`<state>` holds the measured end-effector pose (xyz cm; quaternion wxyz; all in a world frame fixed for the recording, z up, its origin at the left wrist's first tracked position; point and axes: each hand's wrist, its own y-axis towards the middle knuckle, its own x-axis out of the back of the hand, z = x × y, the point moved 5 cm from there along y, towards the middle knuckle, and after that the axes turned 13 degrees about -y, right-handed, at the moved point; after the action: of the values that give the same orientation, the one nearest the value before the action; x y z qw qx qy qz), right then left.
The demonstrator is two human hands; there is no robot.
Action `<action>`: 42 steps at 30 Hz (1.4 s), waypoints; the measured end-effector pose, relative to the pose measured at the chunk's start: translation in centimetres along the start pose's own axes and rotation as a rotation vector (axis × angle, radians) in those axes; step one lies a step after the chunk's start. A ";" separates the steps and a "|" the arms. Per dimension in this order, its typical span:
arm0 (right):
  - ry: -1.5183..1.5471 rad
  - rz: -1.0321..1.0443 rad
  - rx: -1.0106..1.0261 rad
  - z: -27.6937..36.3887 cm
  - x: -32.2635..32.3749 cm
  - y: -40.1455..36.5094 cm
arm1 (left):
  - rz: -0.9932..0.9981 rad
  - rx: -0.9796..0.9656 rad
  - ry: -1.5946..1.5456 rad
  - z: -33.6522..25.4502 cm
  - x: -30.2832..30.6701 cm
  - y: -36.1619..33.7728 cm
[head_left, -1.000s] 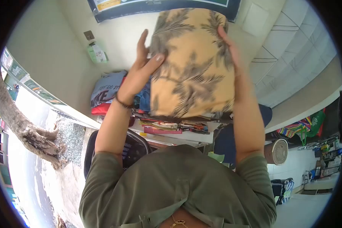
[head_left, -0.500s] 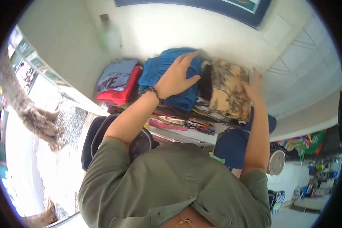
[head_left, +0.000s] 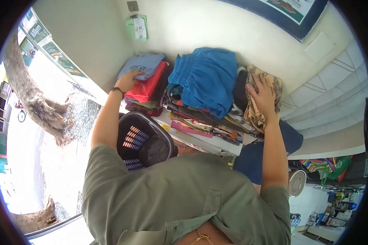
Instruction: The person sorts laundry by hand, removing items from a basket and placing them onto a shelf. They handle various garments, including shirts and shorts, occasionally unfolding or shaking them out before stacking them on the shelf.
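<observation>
My left hand (head_left: 129, 80) rests on the left pile, fingers laid flat across a folded grey-blue shirt (head_left: 144, 62) with dark lettering. Under that shirt is a folded red garment (head_left: 143, 92), with darker clothes (head_left: 153, 107) below. My right hand (head_left: 262, 94) lies with spread fingers over a folded tan garment with a dark leaf print (head_left: 254, 118) on the right pile. Between my hands, blue shorts with a gathered waistband (head_left: 208, 77) top the middle pile. Dark cloth (head_left: 240, 87) shows between the shorts and the printed garment. Neither hand grips anything.
A black plastic basket (head_left: 167, 141) stands in front of the left pile. More folded clothes (head_left: 192, 124) lie under the shorts. Navy cloth (head_left: 249, 161) is beside my right arm, near a round-lidded container (head_left: 297, 183). A green tag (head_left: 137, 27) hangs on the wall.
My left hand has moved left from above the blue shorts down onto the grey-blue shirt. My right hand has come onto the printed garment from its right side. The view has shifted.
</observation>
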<state>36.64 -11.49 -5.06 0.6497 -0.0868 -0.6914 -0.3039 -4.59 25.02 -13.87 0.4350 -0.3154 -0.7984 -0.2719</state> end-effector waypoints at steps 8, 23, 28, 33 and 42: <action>0.207 -0.187 -0.049 4.3 6.3 0.4 | -0.612 0.094 -0.156 -6.3 12.5 -0.8; 2.155 1.045 0.023 20.8 12.7 -0.8 | -0.462 -0.710 -0.021 -35.3 13.9 -12.3; 1.816 0.686 -0.256 13.7 6.4 4.5 | -0.795 -0.454 -0.265 -26.2 13.8 -8.8; 1.342 0.336 -0.515 8.1 -3.9 3.5 | -0.373 0.142 -0.386 -12.6 6.2 -2.6; 1.411 0.205 -0.442 9.3 0.8 2.2 | 0.164 -0.083 0.226 -6.4 -4.6 -3.1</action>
<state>29.81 -5.02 -3.41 0.9316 -0.0637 -0.0215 -0.3573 -1.56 17.20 -15.34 0.5296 -0.3645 -0.7038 -0.3021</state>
